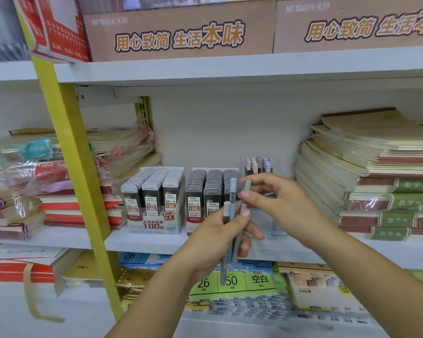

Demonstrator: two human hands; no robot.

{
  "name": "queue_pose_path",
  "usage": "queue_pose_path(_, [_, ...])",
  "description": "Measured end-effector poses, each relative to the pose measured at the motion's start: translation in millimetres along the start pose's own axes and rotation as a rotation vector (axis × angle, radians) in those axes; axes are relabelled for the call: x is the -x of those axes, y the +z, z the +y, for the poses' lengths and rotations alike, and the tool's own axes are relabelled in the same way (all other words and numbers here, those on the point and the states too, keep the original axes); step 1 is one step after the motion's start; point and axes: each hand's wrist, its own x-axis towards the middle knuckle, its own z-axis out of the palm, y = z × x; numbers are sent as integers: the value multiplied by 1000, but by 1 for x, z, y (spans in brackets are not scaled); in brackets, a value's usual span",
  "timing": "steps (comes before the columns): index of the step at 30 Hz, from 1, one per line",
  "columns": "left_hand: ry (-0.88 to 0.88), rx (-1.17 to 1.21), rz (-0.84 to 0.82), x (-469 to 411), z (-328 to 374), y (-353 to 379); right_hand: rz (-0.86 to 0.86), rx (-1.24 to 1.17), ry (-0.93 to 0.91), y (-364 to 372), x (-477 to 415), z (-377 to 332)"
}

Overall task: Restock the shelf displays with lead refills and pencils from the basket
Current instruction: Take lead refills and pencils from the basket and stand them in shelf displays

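While the left hand [226, 236] clamps three upright pencils [232, 215], the right hand [274, 198] pinches the grey one's top, nearer the shelf-back pencil display [258, 164]

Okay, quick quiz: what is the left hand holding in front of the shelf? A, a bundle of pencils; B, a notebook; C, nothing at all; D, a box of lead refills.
A: the left hand grips several slim pencils upright, grey and light blue ones, while the right hand pinches the top of one of them.
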Motion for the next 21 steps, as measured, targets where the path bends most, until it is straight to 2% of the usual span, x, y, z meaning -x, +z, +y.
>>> queue_pose_path(4, [-40,65,4,0,-3,-1,143,-151,-28,-19,-5,-3])
queue_pose_path(8, [-60,-66,67,2,-7,-9,268,-163,-131,-49,-19,-6])
queue_pose_path(12, [-75,-105,126,0,-12,-17,281,59,-238,-62,-33,-1])
queue_pose_path(17, [-97,50,125,-7,-11,-18,295,453,-248,-57,-49,19])
queue_pose_path(21, [-44,40,139,-7,-14,-20,260,602,-260,-52,-54,30])
